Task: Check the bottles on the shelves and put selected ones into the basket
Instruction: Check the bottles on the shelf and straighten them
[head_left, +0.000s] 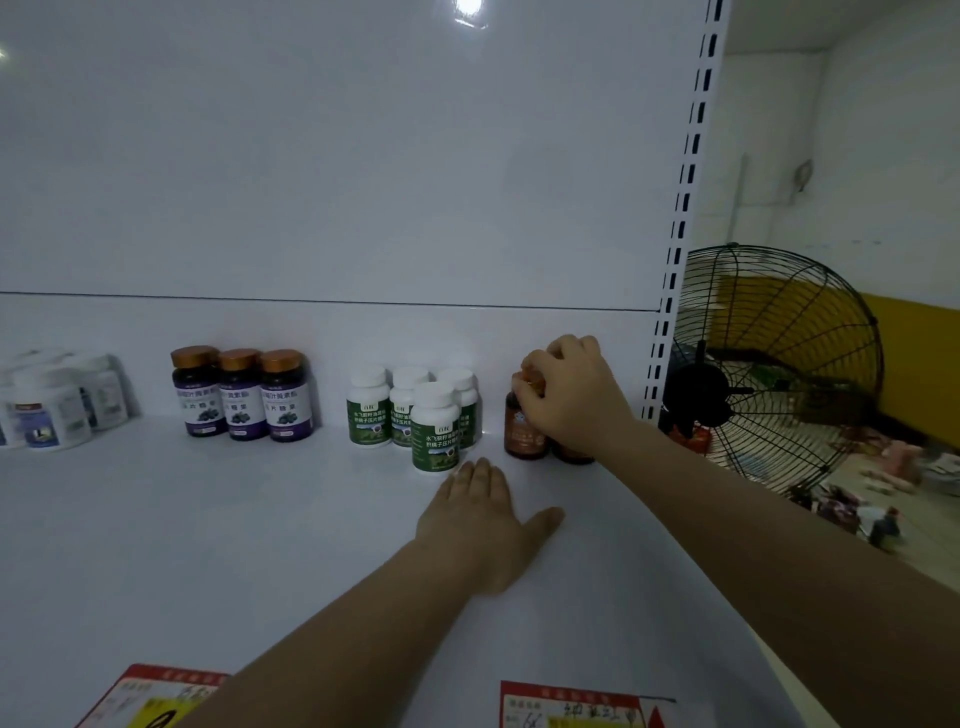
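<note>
On the white shelf (208, 519) stand groups of bottles. My right hand (571, 395) curls over the cap of a brown bottle (523, 431) at the right end; a second brown bottle (571, 453) sits half hidden behind my wrist. My left hand (483, 514) lies flat on the shelf, fingers straight, just in front of several white bottles with green labels (435, 428). Further left stand three dark purple bottles with gold caps (243, 395). No basket is in view.
Blurred white bottles (49, 410) stand at the far left. Red and yellow price tags (576, 704) hang on the shelf's front edge. The slotted shelf upright (675, 249) marks the right end; beyond it a black fan (769, 369) and goods on the floor.
</note>
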